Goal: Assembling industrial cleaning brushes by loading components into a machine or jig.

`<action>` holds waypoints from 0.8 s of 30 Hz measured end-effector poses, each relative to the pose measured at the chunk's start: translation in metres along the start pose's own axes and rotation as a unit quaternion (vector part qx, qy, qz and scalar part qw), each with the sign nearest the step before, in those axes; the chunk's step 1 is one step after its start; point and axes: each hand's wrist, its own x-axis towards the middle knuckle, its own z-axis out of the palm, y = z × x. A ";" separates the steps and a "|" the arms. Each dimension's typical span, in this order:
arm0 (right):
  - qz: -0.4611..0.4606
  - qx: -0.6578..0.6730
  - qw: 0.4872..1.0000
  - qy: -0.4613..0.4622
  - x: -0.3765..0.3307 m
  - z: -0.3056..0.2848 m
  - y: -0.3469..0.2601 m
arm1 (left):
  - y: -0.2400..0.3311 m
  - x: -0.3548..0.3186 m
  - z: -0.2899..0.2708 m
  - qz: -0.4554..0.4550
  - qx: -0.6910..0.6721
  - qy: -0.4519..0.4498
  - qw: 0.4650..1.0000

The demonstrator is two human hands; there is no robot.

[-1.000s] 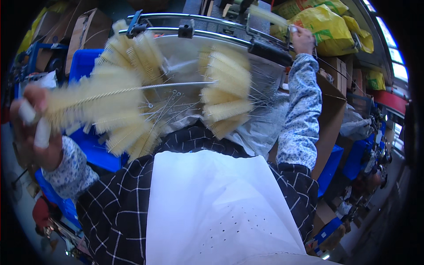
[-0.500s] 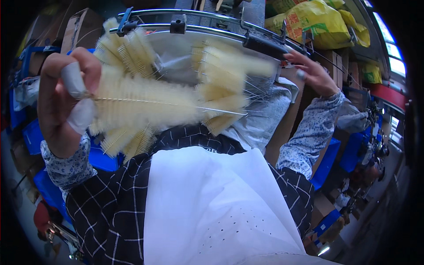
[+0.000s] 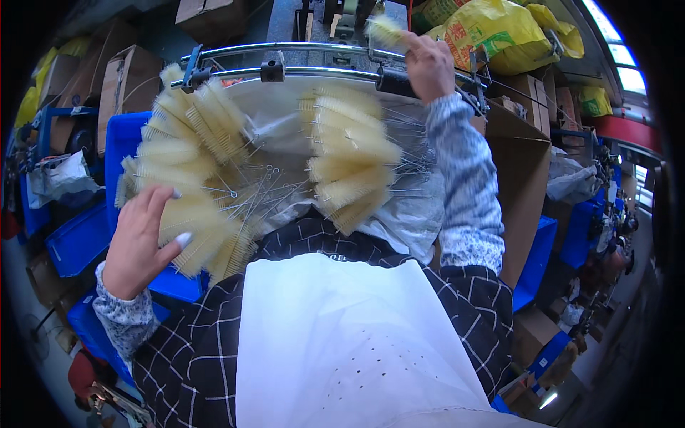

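Observation:
At the machine beyond the rails, my right hand (image 3: 429,70) is closed at the end of a small pale-yellow bristle brush (image 3: 385,32); its fingertips are partly hidden. My left hand (image 3: 145,239) has its fingers apart and holds nothing, with white wrapping on the fingertips. Beside it lies a fanned pile of twisted-wire brushes (image 3: 178,160), their wire stems with looped ends pointing inward. A second stack of brushes (image 3: 349,146) lies in the middle, its bare wire stems pointing right, under my right forearm's side.
Two metal rails (image 3: 314,48) with a black sleeve cross in front of the machine (image 3: 285,25). Blue bins (image 3: 127,135) stand at left, a cardboard box (image 3: 524,192) at right. Yellow sacks (image 3: 492,36) lie at the far right. White sheeting (image 3: 410,225) lies under the brushes.
The brush my left hand held up has left it, and that hand has lowered and opened by the left pile. My right hand has moved left and away from me to the machine.

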 end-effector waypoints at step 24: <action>-0.005 -0.089 0.996 -0.018 0.048 0.074 0.040 | -0.017 0.005 0.008 0.079 -0.198 0.077 0.974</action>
